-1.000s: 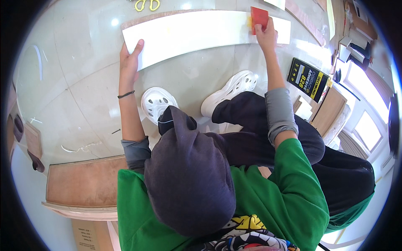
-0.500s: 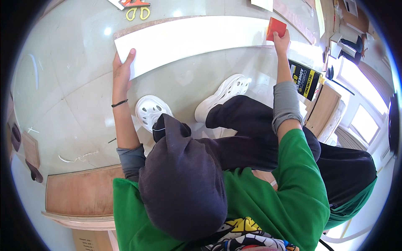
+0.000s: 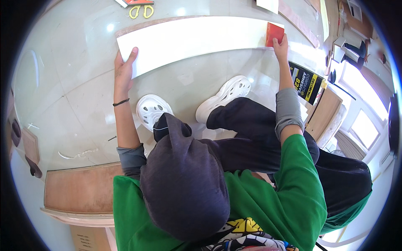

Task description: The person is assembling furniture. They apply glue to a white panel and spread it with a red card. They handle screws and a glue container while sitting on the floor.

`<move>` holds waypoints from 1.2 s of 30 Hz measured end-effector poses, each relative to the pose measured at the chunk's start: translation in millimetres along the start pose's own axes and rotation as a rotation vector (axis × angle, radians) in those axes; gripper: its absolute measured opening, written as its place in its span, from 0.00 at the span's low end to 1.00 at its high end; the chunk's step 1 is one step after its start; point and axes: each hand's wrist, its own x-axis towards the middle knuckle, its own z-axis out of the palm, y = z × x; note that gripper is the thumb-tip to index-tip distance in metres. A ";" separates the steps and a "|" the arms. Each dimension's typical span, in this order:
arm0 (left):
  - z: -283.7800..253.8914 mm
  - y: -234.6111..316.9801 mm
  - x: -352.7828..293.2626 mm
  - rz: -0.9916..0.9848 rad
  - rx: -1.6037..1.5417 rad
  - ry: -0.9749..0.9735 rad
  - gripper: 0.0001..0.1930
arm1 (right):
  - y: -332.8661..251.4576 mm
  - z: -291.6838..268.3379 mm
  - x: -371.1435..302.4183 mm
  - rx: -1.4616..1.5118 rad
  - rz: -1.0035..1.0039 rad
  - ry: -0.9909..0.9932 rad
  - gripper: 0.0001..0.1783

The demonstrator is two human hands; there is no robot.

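Note:
A long white sheet (image 3: 197,37), gently curved, lies over a brownish board (image 3: 167,21) whose far edge shows along its upper left side. My left hand (image 3: 124,70) grips the sheet's left end, thumb on top and fingers mostly hidden along the edge. At the sheet's right end, my right hand (image 3: 282,47) pinches a flat red square piece (image 3: 274,33), like a scraper. That red piece rests against the white surface.
Yellow-handled scissors (image 3: 141,11) lie on the tiled floor (image 3: 79,83) beyond the sheet. A black and yellow container (image 3: 306,81) stands right of my right forearm. White clogs (image 3: 154,109) are on my feet. A curved wooden panel (image 3: 81,188) sits at lower left.
My right hand has brought the red piece slightly toward me and inward over the sheet's right end. My left hand keeps its hold, and the whole view has shifted a little.

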 end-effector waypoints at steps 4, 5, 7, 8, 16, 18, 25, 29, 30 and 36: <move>1.7 1.5 -2.9 0.000 -0.015 0.009 0.27 | -58.9 11.4 -20.8 0.030 0.000 -0.045 0.21; -0.3 -0.2 -2.0 -0.008 -0.015 0.011 0.27 | -84.7 3.6 -26.9 0.011 0.050 -0.075 0.21; -3.3 -9.8 1.6 -0.005 0.001 -0.006 0.27 | -53.4 -3.6 -13.6 0.074 -0.001 0.077 0.20; -4.8 -9.2 6.0 0.002 0.015 -0.010 0.28 | -42.1 -12.5 -4.7 0.071 0.009 0.139 0.20; 1.1 0.8 -0.2 -0.024 0.016 0.029 0.27 | 18.7 -38.4 30.2 -0.155 0.095 0.059 0.20; 2.1 3.3 0.0 -0.024 0.011 0.023 0.27 | 31.0 -29.3 32.0 -0.132 0.085 0.054 0.20; -0.5 -0.1 0.9 0.004 0.003 0.021 0.26 | 8.0 -1.7 2.1 -0.084 0.031 0.052 0.20; -0.3 2.4 -1.1 0.001 0.006 0.031 0.26 | -70.7 7.2 -26.1 -0.049 0.080 -0.026 0.20; 0.0 -0.6 0.1 0.002 -0.007 0.019 0.26 | -79.3 9.4 -30.7 -0.074 0.096 -0.048 0.20; 2.4 0.4 -0.8 0.026 -0.026 -0.001 0.25 | -128.7 25.7 -56.5 -0.043 0.029 -0.074 0.19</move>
